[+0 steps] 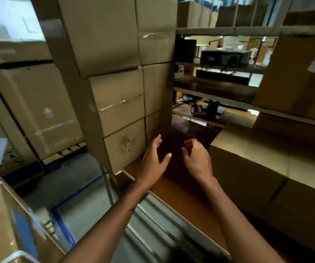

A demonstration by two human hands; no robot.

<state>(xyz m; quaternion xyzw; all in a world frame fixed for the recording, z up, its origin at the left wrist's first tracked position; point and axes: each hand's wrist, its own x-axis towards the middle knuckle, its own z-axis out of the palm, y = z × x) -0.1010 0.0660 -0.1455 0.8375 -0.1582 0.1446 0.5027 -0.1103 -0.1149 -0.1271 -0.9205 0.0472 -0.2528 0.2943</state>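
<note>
Sealed boxes stacked on a wooden shelf, contents hidden, bottom box just left of the left hand, fingers spread, holding nothing, right hand beside it, loosely curled, empty

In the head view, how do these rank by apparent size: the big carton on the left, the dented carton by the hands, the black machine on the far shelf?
Big brown cardboard carton at left.
Dented brown cardboard carton, lowest in the stack.
Black boxy machine; far back, so real size unsure.
</note>
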